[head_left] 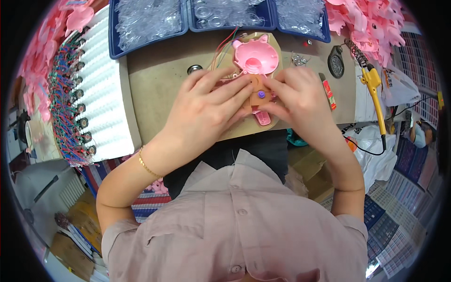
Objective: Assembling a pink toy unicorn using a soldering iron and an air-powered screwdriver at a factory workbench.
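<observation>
On a tan board (274, 43) lies a pink plastic toy shell (266, 58) with a round hollow head part at its far end. Over its lower body sits a small brown flat piece (256, 99) bearing a purple knob (261, 94). My left hand (206, 101) is closed, its fingertips on the brown piece's left edge. From the other side my right hand (300, 94) pinches its right edge. A pink tongue-shaped end (263, 118) shows below the fingers. Thin red and green wires (224, 46) run beside the shell, and my fingers partly hide their ends.
Blue bins (185, 29) of clear plastic parts stand at the back. A white ribbed tray (110, 94) with wired speakers lies left. To the right are a red-labelled tool (329, 94), a dark oval holder (336, 63) and a yellow soldering iron (372, 84). Pink shells (366, 23) pile behind.
</observation>
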